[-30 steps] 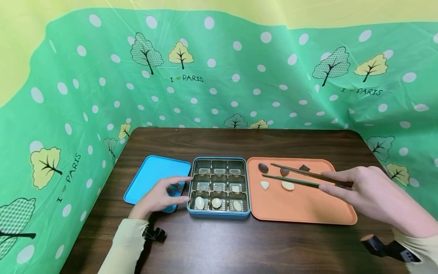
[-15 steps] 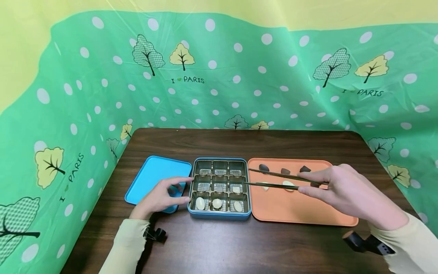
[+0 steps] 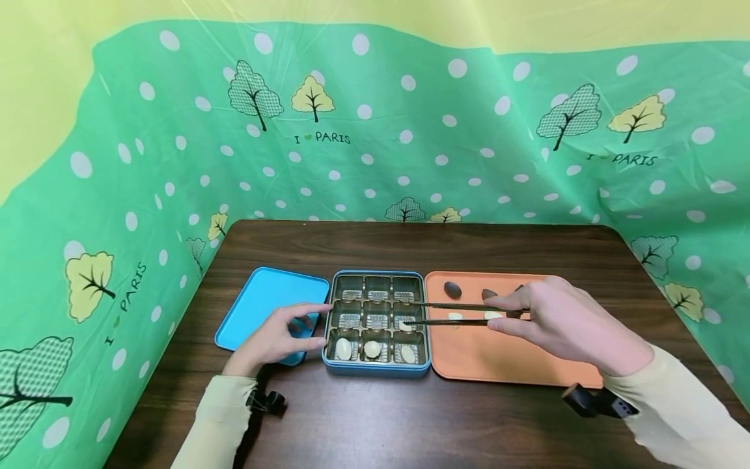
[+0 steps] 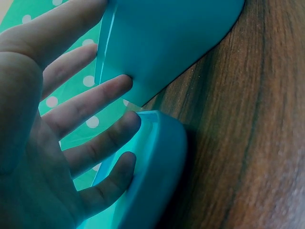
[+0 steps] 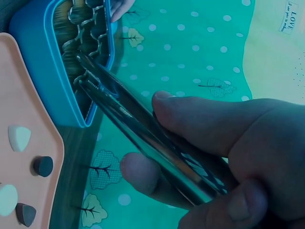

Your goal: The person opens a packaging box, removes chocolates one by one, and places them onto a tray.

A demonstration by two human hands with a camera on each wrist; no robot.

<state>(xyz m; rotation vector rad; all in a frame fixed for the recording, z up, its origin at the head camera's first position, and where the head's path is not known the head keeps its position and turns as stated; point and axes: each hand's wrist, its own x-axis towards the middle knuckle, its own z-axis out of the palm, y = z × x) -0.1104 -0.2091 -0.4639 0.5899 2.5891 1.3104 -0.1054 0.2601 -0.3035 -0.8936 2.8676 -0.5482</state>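
Observation:
My right hand (image 3: 553,319) grips metal tongs (image 5: 169,164) between thumb and fingers. Their serrated tips reach into the blue box (image 3: 376,370), at its right-hand middle compartment, where a small white piece (image 3: 404,326) lies by the lower tip; the two tips stand apart. Across the box's front row sit an oval white piece (image 3: 343,348), a round one (image 3: 372,349) and another oval one (image 3: 407,354). My left hand (image 3: 281,335) rests thumb and index fingertip against the box's left side, fingers extended.
An orange tray (image 3: 498,365) adjoins the box's right side, bearing dark pieces (image 3: 452,290) and white pieces (image 3: 455,317), some partly covered by the tongs and hand. Left of the box lies a blue lid (image 3: 263,299), under my left hand. A green patterned cloth (image 3: 375,169) hangs behind the table.
My right hand has carried the tongs leftward from above the orange tray, so their tips now lie over the box's right column. The left hand and the box have stayed put.

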